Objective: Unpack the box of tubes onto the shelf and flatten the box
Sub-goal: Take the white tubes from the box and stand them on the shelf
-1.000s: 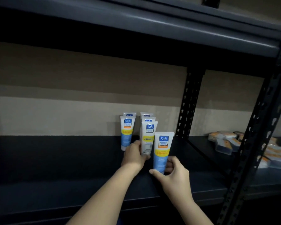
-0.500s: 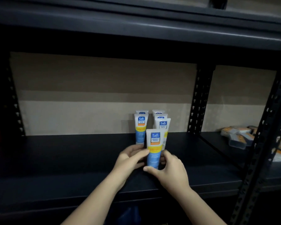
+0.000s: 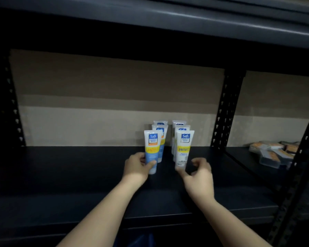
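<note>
On the shelf [image 3: 78, 166], left grip [image 3: 136, 164] holds the front blue tube [image 3: 152, 150]; right grip [image 3: 200, 172] is loosely curled, empty

"Safi" is printed in white on a blue patch atop the near left tube [image 3: 151, 150] and the near right tube [image 3: 183, 148]; "Vitamin C" is read on the right tube's yellow band.

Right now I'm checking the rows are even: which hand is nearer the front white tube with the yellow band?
Right. The right hand is at the base of the white tube, fingers curled beside it. The left hand grips the front blue tube in the other row.
</note>
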